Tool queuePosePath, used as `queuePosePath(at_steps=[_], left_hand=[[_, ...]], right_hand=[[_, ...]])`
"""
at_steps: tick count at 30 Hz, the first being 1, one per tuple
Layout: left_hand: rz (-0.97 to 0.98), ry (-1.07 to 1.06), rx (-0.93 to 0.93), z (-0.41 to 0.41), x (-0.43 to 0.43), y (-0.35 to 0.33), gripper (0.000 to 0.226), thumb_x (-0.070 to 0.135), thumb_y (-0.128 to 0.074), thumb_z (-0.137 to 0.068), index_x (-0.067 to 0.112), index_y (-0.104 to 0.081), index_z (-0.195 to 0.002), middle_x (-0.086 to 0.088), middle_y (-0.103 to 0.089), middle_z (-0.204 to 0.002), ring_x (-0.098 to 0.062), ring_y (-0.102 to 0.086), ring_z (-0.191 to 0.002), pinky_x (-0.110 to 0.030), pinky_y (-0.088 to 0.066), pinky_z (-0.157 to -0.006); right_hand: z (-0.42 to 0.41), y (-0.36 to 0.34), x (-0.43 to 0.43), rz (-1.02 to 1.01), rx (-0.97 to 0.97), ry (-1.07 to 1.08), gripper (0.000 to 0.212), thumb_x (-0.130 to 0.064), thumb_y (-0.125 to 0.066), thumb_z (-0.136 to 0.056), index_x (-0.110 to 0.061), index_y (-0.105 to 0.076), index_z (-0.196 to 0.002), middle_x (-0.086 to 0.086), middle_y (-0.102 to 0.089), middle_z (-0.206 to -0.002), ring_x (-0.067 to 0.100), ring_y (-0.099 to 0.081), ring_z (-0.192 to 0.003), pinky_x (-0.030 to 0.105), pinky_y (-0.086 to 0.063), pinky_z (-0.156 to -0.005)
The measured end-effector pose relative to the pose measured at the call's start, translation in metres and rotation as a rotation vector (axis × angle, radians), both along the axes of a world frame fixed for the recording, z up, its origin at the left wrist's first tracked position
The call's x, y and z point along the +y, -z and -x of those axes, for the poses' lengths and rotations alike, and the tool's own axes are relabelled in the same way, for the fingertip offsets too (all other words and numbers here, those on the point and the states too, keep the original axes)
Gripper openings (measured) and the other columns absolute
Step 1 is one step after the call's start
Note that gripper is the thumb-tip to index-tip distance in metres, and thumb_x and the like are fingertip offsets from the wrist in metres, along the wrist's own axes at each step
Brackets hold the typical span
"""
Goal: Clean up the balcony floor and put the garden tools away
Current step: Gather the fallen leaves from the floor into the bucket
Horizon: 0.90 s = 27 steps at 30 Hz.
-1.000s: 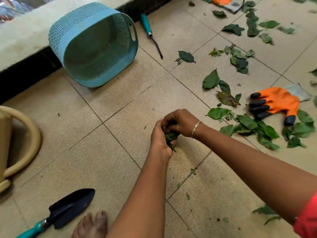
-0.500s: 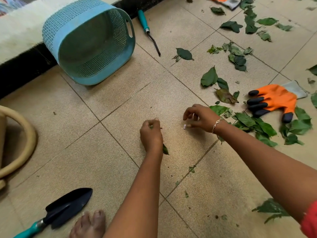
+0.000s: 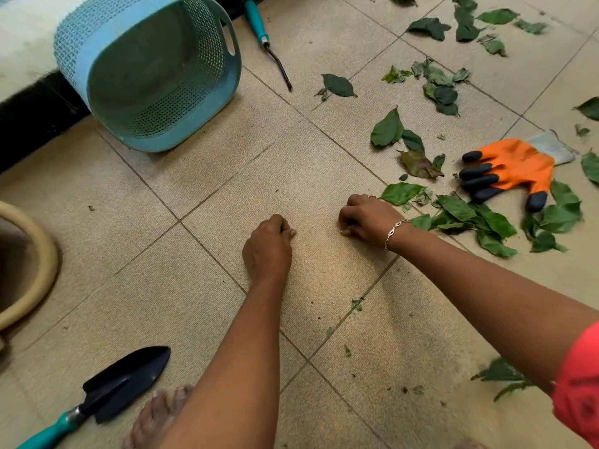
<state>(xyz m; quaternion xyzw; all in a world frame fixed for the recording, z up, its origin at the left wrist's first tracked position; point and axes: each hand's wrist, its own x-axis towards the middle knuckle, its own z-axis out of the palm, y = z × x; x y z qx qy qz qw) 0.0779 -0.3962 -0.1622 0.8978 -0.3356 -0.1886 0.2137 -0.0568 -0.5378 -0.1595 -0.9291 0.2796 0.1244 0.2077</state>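
Observation:
My left hand [image 3: 267,247] is curled into a fist low over the tiles at the centre; the leaves it gathered are hidden inside it. My right hand [image 3: 366,218] lies just to its right, fingers curled with the tips on the floor, and nothing shows between them. Green leaves [image 3: 470,218] lie scattered right of that hand and further back [image 3: 437,89]. A teal basket [image 3: 155,76] lies on its side at the back left. A black trowel [image 3: 126,380] with a teal handle lies at the front left. A teal-handled weeder [image 3: 267,43] lies beside the basket.
An orange glove with black fingertips [image 3: 512,170] lies among the leaves at the right. A beige hose loop [image 3: 42,270] sits at the left edge. A raised ledge [image 3: 22,53] runs behind the basket. My bare foot [image 3: 158,416] is next to the trowel. Small leaf scraps [image 3: 356,304] dot the front tiles.
My hands were together with leaves pressed between them, then came apart. The left hand stays fisted, and the leaf sticking out under it no longer shows. The right hand dropped its fingertips to the floor.

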Motion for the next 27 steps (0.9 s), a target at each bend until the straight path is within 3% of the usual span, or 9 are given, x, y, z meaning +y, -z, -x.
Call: queuePosePath(at_steps=[4,7,10,13,17,22,27], left_hand=[[0.037,-0.004,0.012,0.0,0.003,0.003,0.016,0.025,-0.056,-0.094,0.01,-0.062,-0.093,-0.002,-0.059,-0.094,-0.014,-0.051,-0.075,-0.025,-0.035,-0.063],[0.177,-0.122,0.144,0.004,0.007,0.003,0.016,0.019,-0.058,-0.093,0.004,-0.063,-0.094,-0.004,-0.055,-0.095,-0.011,-0.05,-0.076,-0.014,-0.034,-0.058],[0.344,-0.334,0.446,0.009,0.004,-0.005,0.009,0.013,-0.059,-0.092,0.007,-0.059,-0.086,-0.001,-0.06,-0.082,-0.005,-0.053,-0.069,-0.006,-0.04,-0.053],[0.407,-0.47,0.886,0.019,-0.001,-0.015,0.012,0.005,-0.058,-0.091,0.013,-0.053,-0.083,-0.001,-0.058,-0.074,-0.004,-0.047,-0.054,-0.014,-0.037,-0.041],[0.445,-0.543,1.289,0.039,-0.017,-0.024,0.014,0.005,-0.045,-0.097,0.011,-0.054,-0.088,-0.004,-0.053,-0.068,-0.004,-0.038,-0.04,-0.015,-0.027,-0.032],[0.387,-0.564,1.335,0.069,-0.055,-0.036,0.046,0.042,-0.036,-0.1,0.007,-0.054,-0.076,-0.004,-0.051,-0.054,-0.008,-0.038,-0.039,-0.014,-0.025,-0.032],[0.316,-0.51,1.447,0.094,-0.094,-0.035,0.032,0.024,-0.044,-0.1,0.008,-0.05,-0.072,-0.002,-0.044,-0.053,-0.005,-0.032,-0.034,-0.014,-0.019,-0.03]], right_hand=[[0.01,-0.009,0.01,-0.139,-0.051,-0.046,0.012,-0.012,-0.061,-0.085,-0.001,-0.062,-0.093,0.014,-0.062,-0.096,0.026,-0.056,-0.087,0.03,-0.038,-0.072],[0.024,-0.016,0.021,-0.248,-0.081,-0.074,0.005,-0.006,-0.065,-0.081,-0.003,-0.062,-0.084,0.009,-0.064,-0.082,0.016,-0.053,-0.073,0.021,-0.035,-0.061],[0.023,-0.022,0.026,-0.384,-0.252,0.107,0.02,-0.004,-0.069,-0.079,-0.019,-0.056,-0.078,-0.001,-0.061,-0.075,0.003,-0.055,-0.066,0.012,-0.04,-0.063],[0.006,-0.029,0.03,-0.51,-0.419,0.275,0.035,-0.001,-0.071,-0.077,-0.029,-0.05,-0.076,-0.008,-0.059,-0.071,-0.003,-0.057,-0.062,0.011,-0.047,-0.061],[-0.014,-0.039,0.035,-0.371,-0.452,0.234,0.018,0.0,-0.069,-0.077,-0.013,-0.057,-0.084,-0.003,-0.06,-0.073,0.012,-0.058,-0.07,0.025,-0.046,-0.068],[-0.009,-0.054,0.0,-0.114,-0.22,0.106,0.014,-0.008,-0.06,-0.083,-0.019,-0.052,-0.086,-0.007,-0.053,-0.078,0.015,-0.049,-0.073,0.028,-0.038,-0.064],[0.021,-0.062,-0.042,0.04,-0.051,-0.036,0.027,-0.017,-0.061,-0.084,-0.017,-0.051,-0.109,-0.004,-0.049,-0.091,0.015,-0.042,-0.09,0.027,-0.032,-0.068]])
